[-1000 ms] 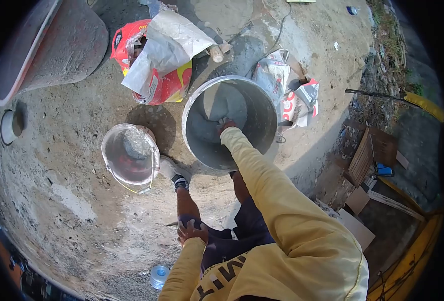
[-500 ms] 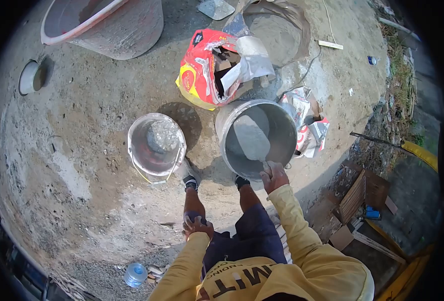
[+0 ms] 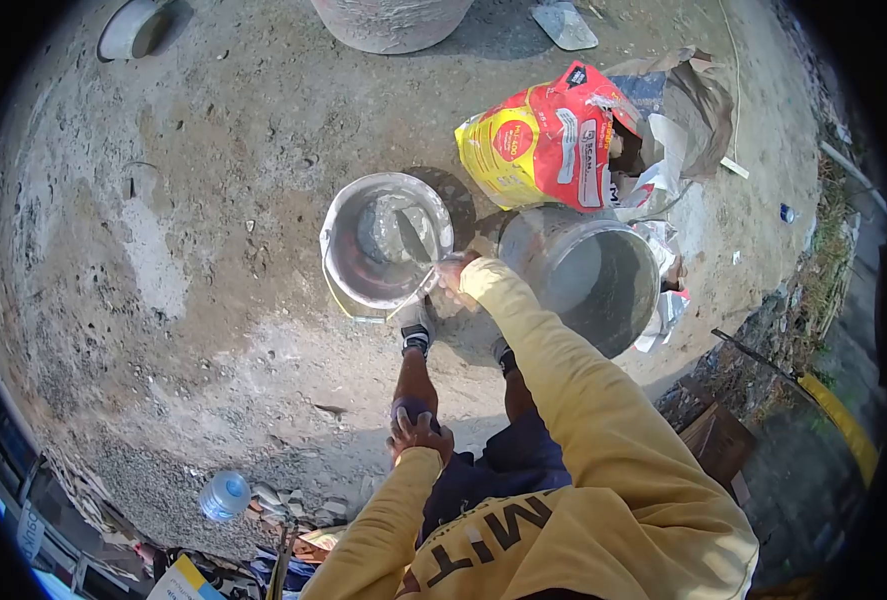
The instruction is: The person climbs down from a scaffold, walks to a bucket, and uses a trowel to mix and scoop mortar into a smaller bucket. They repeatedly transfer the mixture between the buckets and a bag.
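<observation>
My right hand is closed around the handle of a trowel, whose blade is tilted inside the smaller bucket. Grey wet material lies in the bottom of that bucket. To the right stands a larger bucket with a grey inside, partly behind my right sleeve. My left hand rests on my left knee with its fingers spread, holding nothing.
A red and yellow bag lies open beyond the larger bucket. A big tub and a flat metal blade are at the top. A small pail is top left, a water bottle lower left.
My right hand has moved left with the trowel, out of the larger bucket and into the smaller one. The view has shifted, so the buckets and bag appear farther right. My left hand stays on the knee.
</observation>
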Demonstrator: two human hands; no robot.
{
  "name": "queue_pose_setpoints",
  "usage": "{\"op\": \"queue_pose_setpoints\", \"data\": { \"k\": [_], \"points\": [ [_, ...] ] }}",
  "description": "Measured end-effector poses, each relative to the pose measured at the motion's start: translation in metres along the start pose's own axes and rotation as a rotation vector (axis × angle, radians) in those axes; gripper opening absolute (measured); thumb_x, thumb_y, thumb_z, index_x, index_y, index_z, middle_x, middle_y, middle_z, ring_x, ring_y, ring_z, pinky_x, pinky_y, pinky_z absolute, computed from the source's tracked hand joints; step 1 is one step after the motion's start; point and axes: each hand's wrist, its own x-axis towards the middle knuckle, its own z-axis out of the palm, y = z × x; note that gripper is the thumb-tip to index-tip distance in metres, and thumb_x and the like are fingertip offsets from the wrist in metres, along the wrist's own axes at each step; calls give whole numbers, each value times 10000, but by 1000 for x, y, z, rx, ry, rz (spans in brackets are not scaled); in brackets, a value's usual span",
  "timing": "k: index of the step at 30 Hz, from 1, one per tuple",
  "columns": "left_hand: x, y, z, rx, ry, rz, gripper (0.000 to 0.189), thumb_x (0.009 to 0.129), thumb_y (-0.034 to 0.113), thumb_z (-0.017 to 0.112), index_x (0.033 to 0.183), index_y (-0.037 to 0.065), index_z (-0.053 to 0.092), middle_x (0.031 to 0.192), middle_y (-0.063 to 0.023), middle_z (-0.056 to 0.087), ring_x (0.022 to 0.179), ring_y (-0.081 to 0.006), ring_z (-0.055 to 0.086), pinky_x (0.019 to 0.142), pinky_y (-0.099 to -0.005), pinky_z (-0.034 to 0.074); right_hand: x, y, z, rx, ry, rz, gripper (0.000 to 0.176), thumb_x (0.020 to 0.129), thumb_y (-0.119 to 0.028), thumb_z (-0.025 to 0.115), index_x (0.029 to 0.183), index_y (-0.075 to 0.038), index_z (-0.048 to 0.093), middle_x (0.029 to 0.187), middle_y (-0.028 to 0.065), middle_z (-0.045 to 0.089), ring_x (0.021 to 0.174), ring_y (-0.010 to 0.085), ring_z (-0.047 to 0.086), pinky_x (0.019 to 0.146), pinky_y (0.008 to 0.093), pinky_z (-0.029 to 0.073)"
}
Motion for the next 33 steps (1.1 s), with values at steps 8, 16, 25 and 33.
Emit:
{"op": "queue_pose_setpoints", "data": {
  "k": [8,16,25,33],
  "points": [
    [13,-28,-5,-298,10,35,611,809,458,569,1345,184,462,1502,-187,230,1405,-324,194,1114,-499,214,-42,47,42,-166,6,-268,330,876,-300,609,1081,-41,602,728,35,583,517,130,537,440,322,423],
    [214,-37,-19,-1615,-63,-201,696,839,490,621,1406,195,347,1410,-166,389,1288,-308,395,985,-492,391,40,78,71,-625,382,-479,602,892,-472,521,1300,-32,470,835,165,641,723,247,640,670,373,511],
    [267,2,-84,-2393,6,-124,696,827,404,689,1341,28,407,1337,-170,448,1185,-304,483,934,-470,458,-48,64,37,-22,48,-389,355,943,-264,508,1214,-35,510,641,5,493,464,79,423,429,251,361],
    [235,-22,-131,-1696,532,9,524,786,275,742,1127,-69,543,1034,-204,619,883,-276,612,794,-390,500,-226,161,-38,114,512,-545,422,919,-320,481,1147,35,494,691,43,511,533,100,470,469,256,391]
  ]
}}
